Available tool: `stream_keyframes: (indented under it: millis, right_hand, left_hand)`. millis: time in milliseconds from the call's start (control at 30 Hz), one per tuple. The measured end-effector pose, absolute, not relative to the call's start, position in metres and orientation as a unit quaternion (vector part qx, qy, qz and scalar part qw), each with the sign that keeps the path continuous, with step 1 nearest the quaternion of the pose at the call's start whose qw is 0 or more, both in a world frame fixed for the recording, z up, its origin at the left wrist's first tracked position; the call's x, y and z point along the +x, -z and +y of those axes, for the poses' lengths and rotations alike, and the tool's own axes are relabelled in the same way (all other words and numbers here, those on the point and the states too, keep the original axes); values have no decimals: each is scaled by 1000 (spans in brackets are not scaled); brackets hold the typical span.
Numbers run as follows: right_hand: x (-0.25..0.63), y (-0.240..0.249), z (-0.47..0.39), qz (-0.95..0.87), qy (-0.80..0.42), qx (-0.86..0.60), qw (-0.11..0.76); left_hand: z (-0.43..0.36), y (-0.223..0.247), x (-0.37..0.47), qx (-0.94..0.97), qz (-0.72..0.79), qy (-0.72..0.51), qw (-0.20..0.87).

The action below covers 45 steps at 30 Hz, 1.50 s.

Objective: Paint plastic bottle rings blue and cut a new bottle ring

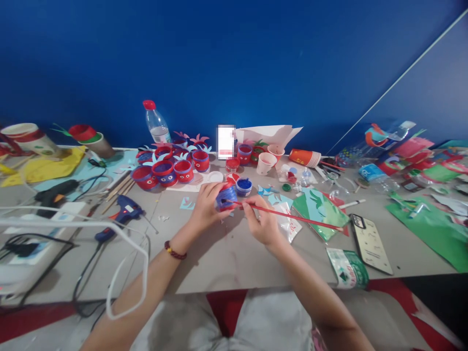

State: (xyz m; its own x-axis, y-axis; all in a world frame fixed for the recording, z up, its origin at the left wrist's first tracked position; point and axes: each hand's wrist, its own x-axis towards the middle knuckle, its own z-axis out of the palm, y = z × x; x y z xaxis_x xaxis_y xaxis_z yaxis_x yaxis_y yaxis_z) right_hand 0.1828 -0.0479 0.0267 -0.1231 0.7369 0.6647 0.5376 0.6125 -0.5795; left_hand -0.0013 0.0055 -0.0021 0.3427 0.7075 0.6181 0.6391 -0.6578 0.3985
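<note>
My left hand (pixel 207 204) is wrapped round a small cup (pixel 224 194) painted red and blue, tilted over the table. Between the fingertips of my right hand (pixel 261 219) is a long red paintbrush (pixel 292 216); its dark tip lies against the cup's blue side. Just behind the cup stands an open jar of blue paint (pixel 243 185), with an open jar of red paint (pixel 232 165) beyond it. Several finished-looking red and blue cups (pixel 164 171) with paper leaves and eyes are grouped to the left of my hands.
A blue glue gun (pixel 122 214) and cables lie at the left by a white power strip (pixel 47 243). White paper cups (pixel 266 163) and a red cup stack (pixel 305 157) stand behind. At right are green sheets (pixel 321 214), a phone (pixel 371 243) and a green-white packet (pixel 347 268).
</note>
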Motion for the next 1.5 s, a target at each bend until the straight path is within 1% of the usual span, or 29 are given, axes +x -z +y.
stream_keyframes:
  millis: [167, 333, 467, 600, 733, 833, 1100, 1267, 1367, 1500]
  right_hand:
    - [194, -27, -41, -716, -59, -472, 511]
    - [198, -21, -37, -713, -42, -508, 481]
    - [194, -18, -40, -735, -48, -492, 463]
    - [189, -18, -46, -751, -35, -451, 482]
    - [184, -17, -51, -767, -88, -411, 485]
    - [179, -19, -53, -774, -112, -391, 485]
    - [189, -28, -44, -745, -53, -444, 495]
    - [197, -19, -40, -734, -42, -487, 471]
    - [195, -15, -42, -749, -46, -481, 452]
    - [188, -18, -47, -774, -23, -437, 457]
  left_hand:
    - [6, 0, -4, 816, 405, -412, 36]
    - [5, 0, -4, 820, 397, -409, 51]
    - [4, -2, -3, 814, 406, -413, 46]
    - [5, -2, -2, 813, 411, -411, 22]
    - [7, 3, 0, 818, 402, -411, 9]
    - [7, 6, 0, 822, 400, -406, 21]
    - [8, -2, -4, 812, 418, -406, 21]
    - [8, -3, -5, 800, 438, -408, 32]
    - [7, -4, -4, 804, 434, -405, 30]
    - [7, -6, -3, 806, 426, -410, 23]
